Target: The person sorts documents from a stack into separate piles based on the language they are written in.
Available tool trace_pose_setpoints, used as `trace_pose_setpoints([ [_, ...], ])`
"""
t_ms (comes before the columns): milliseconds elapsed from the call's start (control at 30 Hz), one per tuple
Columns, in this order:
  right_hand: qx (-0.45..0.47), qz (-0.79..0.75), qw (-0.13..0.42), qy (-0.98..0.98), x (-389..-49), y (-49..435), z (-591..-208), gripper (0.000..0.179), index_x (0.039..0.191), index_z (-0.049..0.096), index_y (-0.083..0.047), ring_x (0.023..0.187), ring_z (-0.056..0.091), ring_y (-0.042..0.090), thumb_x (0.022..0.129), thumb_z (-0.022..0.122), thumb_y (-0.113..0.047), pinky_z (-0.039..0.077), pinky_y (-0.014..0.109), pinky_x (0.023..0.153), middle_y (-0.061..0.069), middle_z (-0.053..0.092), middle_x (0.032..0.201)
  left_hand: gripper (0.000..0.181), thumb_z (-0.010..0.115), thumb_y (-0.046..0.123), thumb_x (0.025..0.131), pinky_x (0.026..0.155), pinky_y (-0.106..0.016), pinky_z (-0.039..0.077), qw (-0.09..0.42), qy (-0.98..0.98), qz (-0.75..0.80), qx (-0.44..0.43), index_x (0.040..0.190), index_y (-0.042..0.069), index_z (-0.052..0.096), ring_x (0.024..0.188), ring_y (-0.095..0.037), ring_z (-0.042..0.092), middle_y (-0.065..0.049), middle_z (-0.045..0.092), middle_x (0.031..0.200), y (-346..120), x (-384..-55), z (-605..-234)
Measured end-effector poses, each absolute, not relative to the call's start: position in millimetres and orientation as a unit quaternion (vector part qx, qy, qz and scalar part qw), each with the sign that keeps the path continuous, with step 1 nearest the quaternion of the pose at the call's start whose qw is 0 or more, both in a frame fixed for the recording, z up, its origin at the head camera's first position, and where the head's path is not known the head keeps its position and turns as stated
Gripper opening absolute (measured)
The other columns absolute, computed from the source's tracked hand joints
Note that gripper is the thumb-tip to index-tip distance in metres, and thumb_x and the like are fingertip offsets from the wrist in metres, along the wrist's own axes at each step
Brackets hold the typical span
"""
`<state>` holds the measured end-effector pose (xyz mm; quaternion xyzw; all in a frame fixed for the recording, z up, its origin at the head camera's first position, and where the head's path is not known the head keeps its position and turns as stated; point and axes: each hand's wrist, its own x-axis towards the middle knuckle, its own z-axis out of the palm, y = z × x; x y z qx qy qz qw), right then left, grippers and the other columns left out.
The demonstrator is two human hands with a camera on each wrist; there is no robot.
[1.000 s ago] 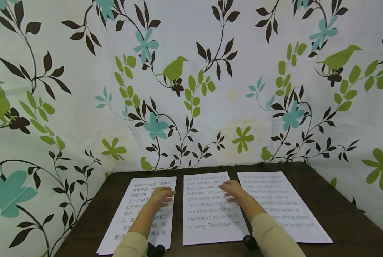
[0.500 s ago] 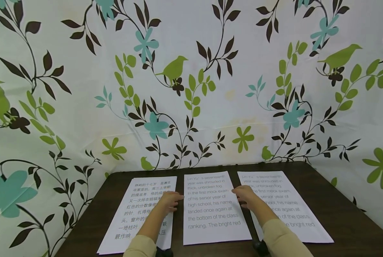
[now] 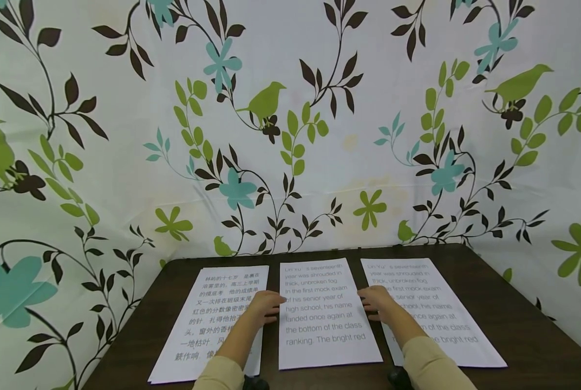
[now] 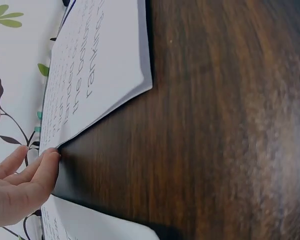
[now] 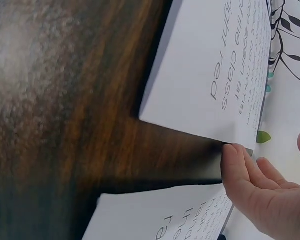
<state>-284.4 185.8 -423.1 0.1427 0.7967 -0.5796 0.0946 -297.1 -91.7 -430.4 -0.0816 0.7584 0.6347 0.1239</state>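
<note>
A stack of white sheets with English print [image 3: 321, 355] lies flat in the middle of the dark table. My left hand [image 3: 265, 307] is at its left edge; in the left wrist view, the fingertips [image 4: 51, 154] meet that edge. On the opposite side my right hand [image 3: 379, 304] has its fingertips [image 5: 231, 150] against the right edge. Both hands have loosely bent fingers, with the thumbs held apart from the paper. Neither hand grips the stack. My forearms partly cover the Chinese-printed sheets [image 3: 193, 330] on the left and another English-printed stack [image 3: 458, 322] on the right.
The dark wood-grain table [image 3: 519, 325] carries the three paper stacks side by side, with narrow gaps between them. Behind it hangs a white cloth [image 3: 348, 162] patterned with leaves, birds and flowers. Dark wrist devices [image 3: 256, 382] show below the sleeves.
Both hands were above the papers, the right over the middle stack's print. The right has moved right and the left slightly right and down, to the middle stack's two side edges.
</note>
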Motion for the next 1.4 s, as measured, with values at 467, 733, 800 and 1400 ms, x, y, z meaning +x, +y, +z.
trace_pose_setpoints([
  [467, 0.145, -0.570, 0.078, 0.805, -287, 182, -413, 0.042, 0.112, 0.042, 0.014, 0.091, 0.050, 0.035, 0.083, 0.047, -0.015, 0.043, 0.042, 0.072, 0.028, 0.051, 0.103, 0.037, 0.055, 0.008, 0.079, 0.076, -0.044, 0.042, 0.100, 0.768, 0.629, -0.066, 0.110, -0.012, 0.048, 0.093, -0.035, 0.052, -0.025, 0.053, 0.103, -90, -299, -424],
  [733, 0.123, -0.617, 0.051, 0.776, -285, 179, -421, 0.038, 0.114, 0.039, 0.018, 0.078, 0.055, 0.029, 0.081, 0.047, 0.000, 0.047, 0.036, 0.068, 0.024, 0.052, 0.093, 0.048, 0.050, -0.003, 0.079, 0.072, -0.037, 0.047, 0.080, 0.724, 0.680, -0.077, 0.120, -0.018, 0.031, 0.092, -0.034, 0.052, -0.027, 0.048, 0.103, -82, -299, -430],
  [800, 0.122, -0.615, 0.048, 0.778, -283, 178, -425, 0.034, 0.110, 0.042, 0.018, 0.071, 0.057, 0.025, 0.080, 0.047, 0.002, 0.048, 0.033, 0.063, 0.021, 0.055, 0.087, 0.047, 0.050, -0.005, 0.078, 0.071, -0.036, 0.048, 0.084, 0.725, 0.680, -0.073, 0.119, -0.019, 0.032, 0.088, -0.032, 0.053, -0.026, 0.049, 0.100, -82, -298, -434],
  [1400, 0.124, -0.562, 0.026, 0.817, -281, 179, -439, 0.023, 0.092, 0.055, 0.015, 0.060, 0.055, 0.020, 0.073, 0.051, 0.003, 0.046, 0.030, 0.052, 0.011, 0.057, 0.072, 0.032, 0.049, -0.009, 0.070, 0.053, -0.030, 0.048, 0.024, 0.784, 0.618, -0.048, 0.101, -0.014, 0.052, 0.062, -0.018, 0.055, -0.012, 0.056, 0.077, -82, -291, -453],
])
